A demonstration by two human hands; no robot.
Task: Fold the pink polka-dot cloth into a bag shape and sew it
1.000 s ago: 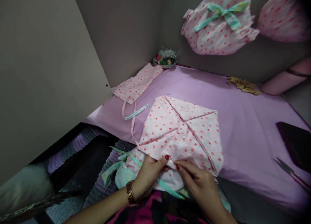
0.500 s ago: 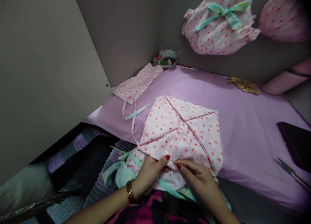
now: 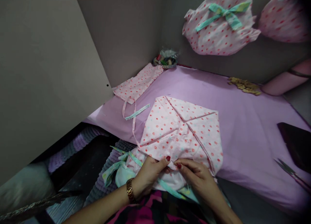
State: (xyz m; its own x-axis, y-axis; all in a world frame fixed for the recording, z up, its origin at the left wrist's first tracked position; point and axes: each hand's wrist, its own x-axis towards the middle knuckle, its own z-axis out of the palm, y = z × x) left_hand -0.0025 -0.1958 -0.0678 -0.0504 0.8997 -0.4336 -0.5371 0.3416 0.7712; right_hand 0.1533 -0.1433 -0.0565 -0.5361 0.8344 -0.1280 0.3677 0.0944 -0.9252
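A pink cloth with red flower prints (image 3: pixel 179 130) lies partly on the purple-covered table and hangs over its front edge toward me. My left hand (image 3: pixel 152 172) pinches the near edge of this cloth between thumb and fingers. Close beside it, my right hand (image 3: pixel 198 177) has thumb and forefinger pressed together at the same edge; whether a needle is between them is too small to tell. Below the hands, mint-green fabric with ties (image 3: pixel 125 173) rests over my lap.
On the purple table (image 3: pixel 250 130) are scissors (image 3: pixel 286 169), a dark flat object (image 3: pixel 295 144), a yellowish pile (image 3: pixel 244 85), a folded printed cloth (image 3: pixel 141 83) and a basket of thread (image 3: pixel 166 61). A bundle with a green bow (image 3: pixel 221 32) hangs behind.
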